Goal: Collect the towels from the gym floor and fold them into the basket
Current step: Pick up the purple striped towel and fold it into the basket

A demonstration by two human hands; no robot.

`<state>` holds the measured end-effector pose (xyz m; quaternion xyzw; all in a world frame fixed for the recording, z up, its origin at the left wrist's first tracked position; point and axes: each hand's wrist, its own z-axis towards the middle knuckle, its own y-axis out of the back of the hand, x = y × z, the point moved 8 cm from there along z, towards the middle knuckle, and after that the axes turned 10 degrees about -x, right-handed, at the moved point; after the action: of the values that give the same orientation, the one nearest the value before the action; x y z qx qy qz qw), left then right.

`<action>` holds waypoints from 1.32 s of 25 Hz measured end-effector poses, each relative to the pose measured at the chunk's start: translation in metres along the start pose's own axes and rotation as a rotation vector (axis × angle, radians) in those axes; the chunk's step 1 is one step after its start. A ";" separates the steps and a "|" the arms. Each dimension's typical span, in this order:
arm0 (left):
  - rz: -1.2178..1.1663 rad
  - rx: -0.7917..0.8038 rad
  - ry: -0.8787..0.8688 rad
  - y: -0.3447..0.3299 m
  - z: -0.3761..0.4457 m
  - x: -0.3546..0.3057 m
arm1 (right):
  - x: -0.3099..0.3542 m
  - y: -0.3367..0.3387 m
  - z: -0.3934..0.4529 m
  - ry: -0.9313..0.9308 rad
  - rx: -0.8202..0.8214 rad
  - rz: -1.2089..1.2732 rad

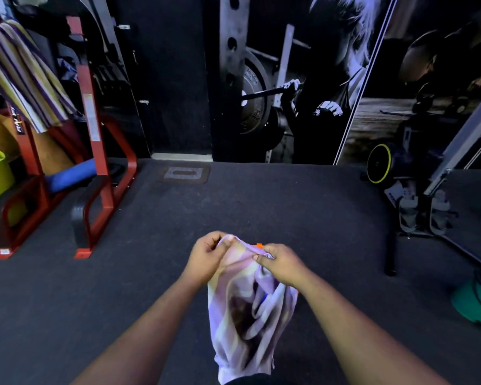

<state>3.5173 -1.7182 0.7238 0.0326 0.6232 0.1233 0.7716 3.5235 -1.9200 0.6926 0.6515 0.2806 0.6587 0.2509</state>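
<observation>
- Towel (247, 309) hangs above the floor (289, 207); your left hand (204, 261) and right hand (282, 263) each pinch its top edge
- Spread your grip wider; find both corners before folding
- Basket: not clearly in view

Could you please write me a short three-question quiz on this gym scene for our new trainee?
1. True or false: both hands grip the towel's top edge.
2. What hangs over the red rack at the left? A) a striped towel B) a jump rope C) a jacket
3. What colour is the rim of the wheel by the right wall?

Key
1. True: the left hand and the right hand pinch the pale striped towel, which hangs between the forearms.
2. A: a striped towel drapes over the red rack.
3. Yellow, on the wheel.
</observation>
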 end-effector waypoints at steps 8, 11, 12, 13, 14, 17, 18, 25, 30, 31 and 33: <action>-0.072 -0.204 0.280 0.006 -0.004 0.042 | -0.042 0.021 -0.010 -0.491 -0.268 0.795; -0.132 -0.121 0.272 -0.007 -0.006 0.038 | -0.014 0.020 -0.021 -0.444 -0.051 1.049; -0.159 -0.095 0.271 -0.012 -0.006 0.035 | -0.007 0.021 -0.022 -0.373 -0.006 1.009; -0.185 -0.071 0.269 -0.017 -0.007 0.031 | -0.003 0.020 -0.021 -0.293 0.010 0.907; -0.201 -0.047 0.267 -0.021 -0.008 0.026 | 0.000 0.021 -0.020 -0.204 -0.018 0.768; -0.202 0.034 0.225 -0.035 -0.012 0.014 | 0.002 0.028 -0.011 -0.016 -0.227 0.373; -0.202 0.061 0.209 -0.039 -0.014 0.010 | 0.004 0.030 -0.011 0.019 -0.282 0.281; -0.301 0.149 0.201 -0.052 -0.029 0.003 | 0.006 0.032 -0.007 -0.034 -0.345 0.472; -0.285 0.119 0.249 -0.051 -0.029 0.009 | 0.006 0.030 -0.009 -0.091 -0.327 0.633; -0.271 0.128 0.235 -0.053 -0.030 0.007 | 0.007 0.028 -0.009 -0.103 -0.320 0.643; -0.259 0.131 0.197 -0.055 -0.030 0.003 | 0.010 0.026 -0.010 -0.125 -0.313 0.679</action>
<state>3.4967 -1.7744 0.7030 -0.0099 0.7013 -0.0154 0.7126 3.5139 -1.9321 0.7180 0.6999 -0.0714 0.6984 0.1313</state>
